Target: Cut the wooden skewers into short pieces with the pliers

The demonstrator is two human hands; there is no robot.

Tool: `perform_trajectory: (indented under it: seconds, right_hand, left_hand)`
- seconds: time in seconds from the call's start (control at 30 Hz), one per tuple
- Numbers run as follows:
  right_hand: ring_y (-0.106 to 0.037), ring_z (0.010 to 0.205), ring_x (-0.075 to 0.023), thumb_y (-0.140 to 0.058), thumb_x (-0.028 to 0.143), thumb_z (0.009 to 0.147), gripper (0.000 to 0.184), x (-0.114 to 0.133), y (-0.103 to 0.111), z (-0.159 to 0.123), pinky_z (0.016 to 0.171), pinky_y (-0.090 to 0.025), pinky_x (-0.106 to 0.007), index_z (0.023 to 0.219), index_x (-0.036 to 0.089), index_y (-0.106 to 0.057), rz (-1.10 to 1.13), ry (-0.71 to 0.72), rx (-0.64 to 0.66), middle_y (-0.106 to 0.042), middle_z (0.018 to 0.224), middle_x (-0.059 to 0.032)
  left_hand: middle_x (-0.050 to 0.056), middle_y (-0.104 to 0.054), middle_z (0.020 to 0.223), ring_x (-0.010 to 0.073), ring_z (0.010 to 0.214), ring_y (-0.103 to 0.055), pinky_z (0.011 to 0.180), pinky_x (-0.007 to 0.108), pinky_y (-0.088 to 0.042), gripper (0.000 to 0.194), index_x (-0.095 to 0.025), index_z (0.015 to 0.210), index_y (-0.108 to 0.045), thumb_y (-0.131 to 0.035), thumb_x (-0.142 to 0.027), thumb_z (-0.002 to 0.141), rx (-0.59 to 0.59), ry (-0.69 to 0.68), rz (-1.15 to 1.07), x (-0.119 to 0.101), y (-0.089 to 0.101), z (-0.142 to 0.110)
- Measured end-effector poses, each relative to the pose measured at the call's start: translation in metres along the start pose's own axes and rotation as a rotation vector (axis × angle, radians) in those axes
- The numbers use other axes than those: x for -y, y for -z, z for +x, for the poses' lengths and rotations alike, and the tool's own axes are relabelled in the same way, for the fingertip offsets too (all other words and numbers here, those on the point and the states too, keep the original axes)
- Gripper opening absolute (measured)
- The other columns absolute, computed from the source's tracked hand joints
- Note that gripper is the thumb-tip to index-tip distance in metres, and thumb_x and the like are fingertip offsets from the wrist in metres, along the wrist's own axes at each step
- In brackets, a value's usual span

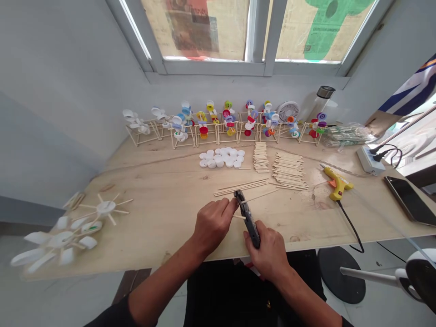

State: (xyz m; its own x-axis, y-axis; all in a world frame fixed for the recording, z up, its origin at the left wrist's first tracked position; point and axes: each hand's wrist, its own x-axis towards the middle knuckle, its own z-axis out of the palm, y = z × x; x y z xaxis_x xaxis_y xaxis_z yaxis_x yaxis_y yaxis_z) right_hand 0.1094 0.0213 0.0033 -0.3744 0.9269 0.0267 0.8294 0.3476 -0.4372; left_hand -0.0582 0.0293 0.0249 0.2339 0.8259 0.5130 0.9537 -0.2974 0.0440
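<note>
My right hand (pixel 270 250) is wrapped round the lower end of a dark grey hand tool (pixel 251 222), which looks like a cutter or pliers. Its upper end tilts away from me, beside my left fingertips. My left hand (pixel 214 222) is closed in a pinch, with a short piece of thin wooden stick (pixel 239 217) jutting from it towards the tool. Another thin stick (pixel 262 195) slants out to the right from the tool's head. Just beyond lie several long wooden sticks (pixel 241 185). Exactly how the fingers grip is partly hidden.
White bottle caps (pixel 223 159) and stick stacks (pixel 289 170) lie mid-table. Cap-and-stick models (pixel 231 125) line the back. Right: yellow glue gun (pixel 337 182), power strip (pixel 371 160), phone (pixel 412 200). Left: a stick wheel (pixel 106 208) and a white-bladed wheel (pixel 61 239).
</note>
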Motion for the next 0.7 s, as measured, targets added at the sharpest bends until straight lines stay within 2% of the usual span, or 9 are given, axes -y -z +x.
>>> perform_trajectory:
  seconds: [0.1, 0.2, 0.37, 0.53, 0.63, 0.7]
  right_hand:
    - [-0.057, 0.054, -0.0171, -0.045, 0.034, 0.083, 0.018, 0.001, 0.003, -0.001, 0.051, -0.025, -0.025, 0.072, 0.020, -0.049, 0.009, -0.003, 0.014, -0.061, 0.058, -0.0008]
    - [-0.056, 0.055, -0.0172, -0.045, 0.035, 0.082, 0.017, 0.002, 0.007, -0.005, 0.050, -0.025, -0.024, 0.073, 0.020, -0.049, 0.019, 0.008, 0.020, -0.059, 0.057, 0.0001]
    - [-0.054, 0.056, -0.0172, -0.046, 0.034, 0.082, 0.014, 0.003, 0.012, -0.011, 0.051, -0.025, -0.024, 0.077, 0.021, -0.050, 0.014, 0.062, 0.000, -0.058, 0.057, 0.0012]
    - [-0.054, 0.057, -0.0174, -0.044, 0.033, 0.082, 0.015, 0.001, 0.011, -0.013, 0.052, -0.026, -0.024, 0.076, 0.021, -0.049, -0.007, 0.092, -0.018, -0.058, 0.059, 0.0003]
    - [-0.055, 0.057, -0.0173, -0.044, 0.032, 0.082, 0.015, 0.000, 0.007, -0.011, 0.052, -0.026, -0.024, 0.075, 0.020, -0.049, -0.026, 0.090, -0.029, -0.058, 0.058, -0.0004]
    - [-0.055, 0.055, -0.0169, -0.043, 0.031, 0.082, 0.015, 0.000, 0.003, -0.008, 0.051, -0.025, -0.024, 0.074, 0.020, -0.049, -0.025, 0.072, -0.020, -0.058, 0.057, -0.0005]
  left_hand:
    - [0.001, -0.050, 0.054, 0.0117, 0.048, -0.046, 0.047, 0.024, -0.029, 0.021, -0.013, 0.088, -0.058, -0.038, -0.018, 0.088, -0.043, -0.011, 0.012, -0.002, -0.003, -0.003]
    - [0.001, -0.053, 0.058, 0.0108, 0.049, -0.049, 0.047, 0.022, -0.032, 0.024, -0.015, 0.085, -0.057, -0.034, -0.019, 0.089, 0.004, 0.008, -0.122, -0.001, 0.002, -0.005]
    - [0.003, -0.062, 0.069, 0.0122, 0.061, -0.057, 0.056, 0.021, -0.041, 0.024, -0.017, 0.086, -0.056, -0.033, -0.018, 0.087, 0.160, 0.072, -0.460, 0.001, 0.022, -0.003]
    - [0.001, -0.062, 0.072, 0.0107, 0.064, -0.056, 0.059, 0.020, -0.041, 0.025, -0.017, 0.081, -0.056, -0.033, -0.023, 0.090, 0.354, 0.082, -0.715, 0.008, 0.039, 0.008]
    - [-0.001, -0.058, 0.067, 0.0094, 0.060, -0.054, 0.058, 0.019, -0.040, 0.029, -0.016, 0.077, -0.054, -0.031, -0.026, 0.092, 0.430, 0.085, -0.764, 0.012, 0.040, 0.012]
    - [-0.001, -0.058, 0.066, 0.0095, 0.058, -0.053, 0.057, 0.019, -0.039, 0.029, -0.016, 0.078, -0.054, -0.031, -0.027, 0.091, 0.418, 0.103, -0.726, 0.012, 0.035, 0.011]
